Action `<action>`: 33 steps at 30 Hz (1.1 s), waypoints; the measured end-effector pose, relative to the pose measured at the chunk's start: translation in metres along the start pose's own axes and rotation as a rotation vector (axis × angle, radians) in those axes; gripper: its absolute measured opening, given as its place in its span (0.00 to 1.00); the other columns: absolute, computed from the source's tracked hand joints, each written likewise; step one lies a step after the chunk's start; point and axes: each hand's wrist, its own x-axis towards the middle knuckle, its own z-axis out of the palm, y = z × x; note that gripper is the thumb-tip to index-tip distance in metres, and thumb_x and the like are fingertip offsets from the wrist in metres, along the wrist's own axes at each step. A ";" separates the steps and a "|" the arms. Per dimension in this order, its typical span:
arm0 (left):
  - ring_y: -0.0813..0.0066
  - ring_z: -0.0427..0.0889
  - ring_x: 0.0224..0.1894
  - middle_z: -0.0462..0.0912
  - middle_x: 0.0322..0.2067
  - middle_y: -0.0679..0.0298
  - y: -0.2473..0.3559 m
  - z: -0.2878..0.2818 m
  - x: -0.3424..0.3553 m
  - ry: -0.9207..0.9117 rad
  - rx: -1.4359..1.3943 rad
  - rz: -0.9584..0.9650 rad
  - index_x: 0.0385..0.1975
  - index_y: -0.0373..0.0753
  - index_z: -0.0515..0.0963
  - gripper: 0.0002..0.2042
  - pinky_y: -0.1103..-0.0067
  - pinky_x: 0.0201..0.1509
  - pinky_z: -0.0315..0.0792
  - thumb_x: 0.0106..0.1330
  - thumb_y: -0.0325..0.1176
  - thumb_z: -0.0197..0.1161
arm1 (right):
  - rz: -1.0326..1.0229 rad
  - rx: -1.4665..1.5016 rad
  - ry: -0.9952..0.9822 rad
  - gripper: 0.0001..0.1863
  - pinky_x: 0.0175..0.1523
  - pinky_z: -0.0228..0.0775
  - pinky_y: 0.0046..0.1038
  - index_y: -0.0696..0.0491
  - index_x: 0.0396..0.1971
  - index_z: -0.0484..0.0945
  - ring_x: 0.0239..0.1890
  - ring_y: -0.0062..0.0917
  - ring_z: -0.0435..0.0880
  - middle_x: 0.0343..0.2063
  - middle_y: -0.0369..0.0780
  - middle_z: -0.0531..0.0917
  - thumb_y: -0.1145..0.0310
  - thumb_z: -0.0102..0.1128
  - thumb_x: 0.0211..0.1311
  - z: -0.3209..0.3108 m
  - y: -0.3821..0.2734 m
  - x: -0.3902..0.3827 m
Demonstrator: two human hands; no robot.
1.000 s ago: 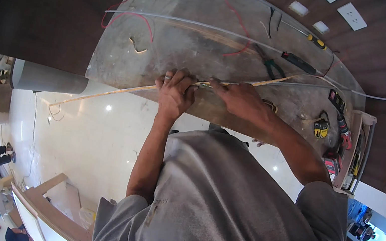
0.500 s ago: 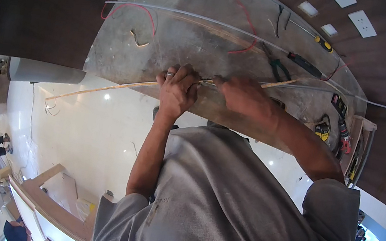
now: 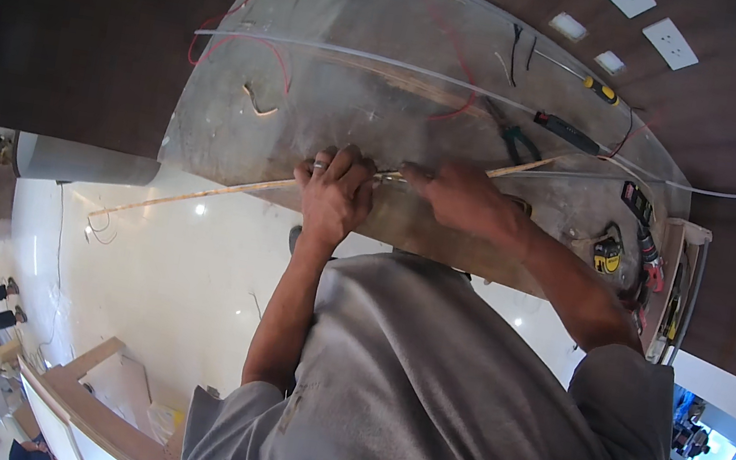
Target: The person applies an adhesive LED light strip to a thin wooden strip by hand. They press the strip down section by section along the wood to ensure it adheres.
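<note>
Labels/print: small light marks are seen on the yellow-blk tool [image 3: 607,255] and the blk pack [image 3: 636,203], far right; too small to be read.
Strip [image 3: 245,186]: long, thin, yellowish-orange w/ paler stretches; laid slantwise from near left, past the board's near edge, under both hands, to far right; fine wire [image 3: 106,232] hung in a loop at its L end.
L hand [image 3: 333,188]: fingers bent close together over the strip, which is grasped there (ring [image 3: 320,165] worn on one finger).
R hand [image 3: 464,199]: just right of L hand, index pointed toward it, other fingers folded; blurred, so whether anything is gripped cannot be told.
Btwn hands: a small dark slim bit [image 3: 388,175] is seen along the strip; kind can't be told.
Board [image 3: 238,137]: grey-brown, scuffed; crossed on its far side by a white tube [image 3: 348,52] and a looped red wire [image 3: 448,26]; short bent offcut [image 3: 258,104] left of centre.
Tools, right side: green-handled pliers [image 3: 520,144] near the strip's R end; blk-handled tool [image 3: 566,131] set beside the tube; yellow-blk screwdriver [image 3: 602,91] farther back; red-blk drill [image 3: 650,257] beside the blk pack.
Wall, far right: white sockets [image 3: 671,44] fitted.
</note>
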 end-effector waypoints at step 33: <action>0.66 0.82 0.55 0.87 0.53 0.77 0.012 0.010 0.013 -0.111 0.015 0.104 0.43 0.52 0.88 0.16 0.57 0.58 0.66 0.53 0.30 0.73 | 0.070 0.068 0.013 0.31 0.41 0.84 0.49 0.61 0.68 0.77 0.36 0.45 0.92 0.33 0.51 0.90 0.75 0.59 0.62 -0.012 -0.004 -0.014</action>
